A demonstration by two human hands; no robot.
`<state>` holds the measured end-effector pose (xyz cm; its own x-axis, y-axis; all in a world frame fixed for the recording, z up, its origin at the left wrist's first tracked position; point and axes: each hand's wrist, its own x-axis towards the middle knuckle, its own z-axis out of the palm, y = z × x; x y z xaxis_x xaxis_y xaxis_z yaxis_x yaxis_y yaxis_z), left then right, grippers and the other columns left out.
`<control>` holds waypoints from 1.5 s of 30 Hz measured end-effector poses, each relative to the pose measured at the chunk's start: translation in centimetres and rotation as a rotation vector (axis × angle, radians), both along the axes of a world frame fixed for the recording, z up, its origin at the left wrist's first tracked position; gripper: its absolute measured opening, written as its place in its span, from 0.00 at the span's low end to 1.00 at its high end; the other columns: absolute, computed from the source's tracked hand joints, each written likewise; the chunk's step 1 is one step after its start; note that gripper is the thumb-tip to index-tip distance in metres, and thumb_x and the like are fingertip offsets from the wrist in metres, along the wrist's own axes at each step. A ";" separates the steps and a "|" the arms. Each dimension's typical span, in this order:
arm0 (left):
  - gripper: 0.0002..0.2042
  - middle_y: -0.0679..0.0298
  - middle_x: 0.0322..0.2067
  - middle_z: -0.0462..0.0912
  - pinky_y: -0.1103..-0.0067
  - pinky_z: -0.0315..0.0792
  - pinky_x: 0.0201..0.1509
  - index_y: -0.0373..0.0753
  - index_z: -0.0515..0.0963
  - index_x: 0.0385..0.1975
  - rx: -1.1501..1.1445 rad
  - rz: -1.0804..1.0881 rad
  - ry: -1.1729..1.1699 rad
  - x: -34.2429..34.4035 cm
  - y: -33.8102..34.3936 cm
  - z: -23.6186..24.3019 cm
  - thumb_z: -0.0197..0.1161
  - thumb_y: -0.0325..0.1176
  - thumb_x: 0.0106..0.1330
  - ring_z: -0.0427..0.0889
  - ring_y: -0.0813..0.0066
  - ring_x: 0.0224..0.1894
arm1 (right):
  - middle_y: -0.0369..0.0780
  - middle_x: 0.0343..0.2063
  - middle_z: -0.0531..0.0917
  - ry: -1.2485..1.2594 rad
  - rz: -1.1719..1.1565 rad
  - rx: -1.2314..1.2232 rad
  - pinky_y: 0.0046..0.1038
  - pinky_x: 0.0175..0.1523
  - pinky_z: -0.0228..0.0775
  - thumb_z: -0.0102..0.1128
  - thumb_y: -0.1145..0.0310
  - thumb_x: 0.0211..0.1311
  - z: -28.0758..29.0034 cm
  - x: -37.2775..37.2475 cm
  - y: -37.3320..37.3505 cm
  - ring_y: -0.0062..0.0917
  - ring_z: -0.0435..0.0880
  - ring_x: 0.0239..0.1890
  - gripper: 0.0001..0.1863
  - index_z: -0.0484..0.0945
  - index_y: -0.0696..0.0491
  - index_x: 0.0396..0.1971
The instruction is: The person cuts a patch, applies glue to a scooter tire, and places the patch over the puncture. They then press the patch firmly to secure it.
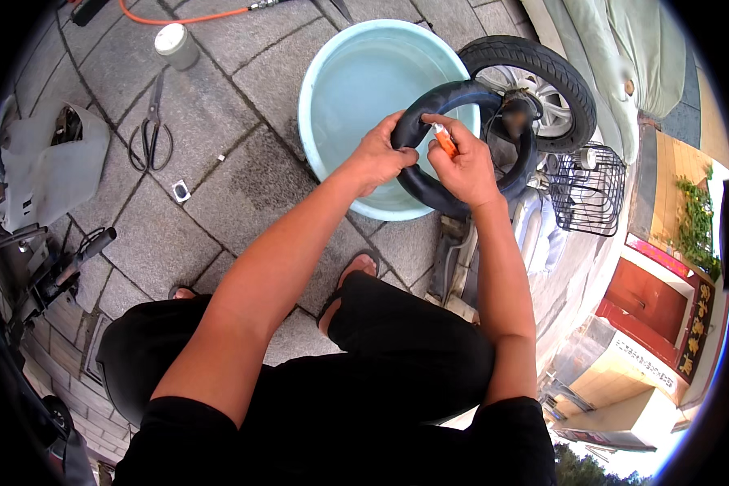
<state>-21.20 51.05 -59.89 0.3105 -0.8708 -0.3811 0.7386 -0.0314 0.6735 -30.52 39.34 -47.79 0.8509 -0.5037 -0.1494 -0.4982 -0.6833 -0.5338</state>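
Note:
My left hand is wrapped round a black inner tube, its thumb pressed on the rubber. The inner tube is a puffed ring that leans over the right side of a light blue basin of water. In my right hand is a small orange squeeze tube with a whitish tip, pinched between the fingers. That tip points at the inner tube close to my left fingers; whether it touches the rubber I cannot tell. My right index finger reaches to the inner tube's surface.
A wheel with a tyre lies right of the basin, beside a black wire basket. On the paving at left are scissors, a white-lidded jar and a small square patch. An orange hose runs along the top.

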 end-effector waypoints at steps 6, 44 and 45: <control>0.38 0.67 0.47 0.79 0.83 0.74 0.50 0.39 0.63 0.76 -0.012 0.008 0.022 -0.2 -0.1 -0.2 0.64 0.21 0.62 0.77 0.83 0.43 | 0.35 0.27 0.81 -0.072 -0.004 0.058 0.23 0.38 0.72 0.61 0.72 0.64 -0.6 -0.2 0.0 0.16 0.76 0.28 0.19 0.83 0.52 0.55; 0.38 0.65 0.59 0.77 0.79 0.72 0.65 0.39 0.61 0.76 -0.012 -0.028 0.038 0.1 0.0 -0.1 0.64 0.17 0.65 0.78 0.79 0.57 | 0.46 0.42 0.89 -0.006 -0.047 -0.017 0.37 0.50 0.82 0.62 0.65 0.60 -0.5 0.2 -0.1 0.43 0.90 0.43 0.22 0.83 0.49 0.55; 0.38 0.66 0.59 0.77 0.79 0.72 0.65 0.39 0.61 0.76 -0.008 -0.034 0.032 0.1 0.1 -0.1 0.64 0.17 0.65 0.78 0.79 0.57 | 0.46 0.42 0.89 0.004 -0.069 -0.016 0.37 0.50 0.82 0.62 0.65 0.60 -0.4 0.1 -0.2 0.43 0.90 0.43 0.22 0.83 0.49 0.55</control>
